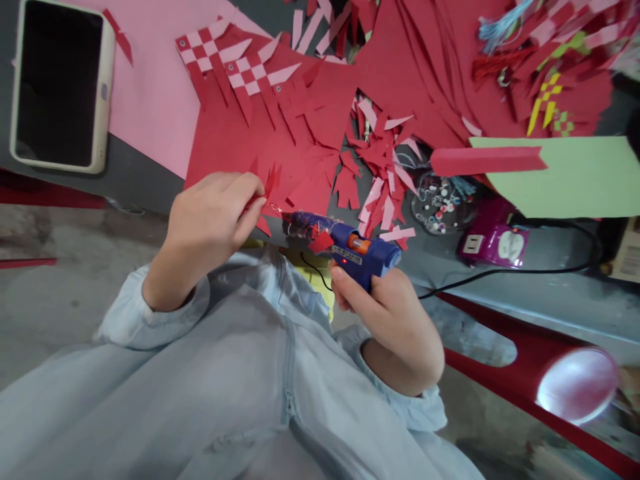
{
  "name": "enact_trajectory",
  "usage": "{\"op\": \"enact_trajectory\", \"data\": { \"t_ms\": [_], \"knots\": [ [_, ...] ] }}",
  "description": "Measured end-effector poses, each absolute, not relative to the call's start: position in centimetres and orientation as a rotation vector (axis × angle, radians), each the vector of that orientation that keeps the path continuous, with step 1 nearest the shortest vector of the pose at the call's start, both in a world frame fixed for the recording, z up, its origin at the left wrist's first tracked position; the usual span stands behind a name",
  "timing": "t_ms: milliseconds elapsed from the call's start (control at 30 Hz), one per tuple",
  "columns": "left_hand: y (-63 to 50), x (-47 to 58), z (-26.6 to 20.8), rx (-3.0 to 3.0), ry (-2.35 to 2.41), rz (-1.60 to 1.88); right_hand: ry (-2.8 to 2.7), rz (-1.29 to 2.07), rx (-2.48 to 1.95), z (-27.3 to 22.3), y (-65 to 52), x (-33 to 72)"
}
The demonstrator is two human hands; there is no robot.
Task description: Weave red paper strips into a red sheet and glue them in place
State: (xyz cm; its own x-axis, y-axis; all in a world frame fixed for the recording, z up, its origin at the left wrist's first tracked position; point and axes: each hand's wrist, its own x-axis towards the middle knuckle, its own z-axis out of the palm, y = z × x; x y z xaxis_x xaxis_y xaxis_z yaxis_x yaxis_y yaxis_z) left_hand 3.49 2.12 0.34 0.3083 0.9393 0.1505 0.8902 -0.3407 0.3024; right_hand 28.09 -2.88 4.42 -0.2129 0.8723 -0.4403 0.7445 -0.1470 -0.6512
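My right hand [383,307] is wrapped round the handle of a blue hot glue gun [350,248], with an orange part showing in its body and a small red light lit. The gun's nozzle points left, toward my left hand [215,210]. That hand is closed in a pinch on a red paper piece [271,183], whose pointed strips stick up past the fingertips. Between the nozzle and the pinched paper lies a short gap with a shiny trace in it. Beyond both hands, two woven red-and-pink checkered paper fish [247,73] rest on a red paper sheet [215,133].
A phone [60,83] lies at the left on pink paper [145,127]. Cut paper scraps [380,160] are heaped mid-table. To the right are a clear dish of beads [440,203], a purple box [495,233], green paper [575,180] and the black cord [495,272].
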Motion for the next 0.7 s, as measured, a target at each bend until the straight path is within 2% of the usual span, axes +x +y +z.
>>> {"op": "enact_trajectory", "data": {
  "t_ms": [400, 700],
  "knots": [
    [2.3, 3.5, 0.4, 2.309, 1.667, 0.445, -1.928, 1.24, -1.858, 4.6, -3.7, 28.7],
    [1.8, 3.3, 0.8, 2.534, 1.582, 0.405, -1.409, 1.198, -1.736, 4.7, -4.3, 29.3]
  ]
}}
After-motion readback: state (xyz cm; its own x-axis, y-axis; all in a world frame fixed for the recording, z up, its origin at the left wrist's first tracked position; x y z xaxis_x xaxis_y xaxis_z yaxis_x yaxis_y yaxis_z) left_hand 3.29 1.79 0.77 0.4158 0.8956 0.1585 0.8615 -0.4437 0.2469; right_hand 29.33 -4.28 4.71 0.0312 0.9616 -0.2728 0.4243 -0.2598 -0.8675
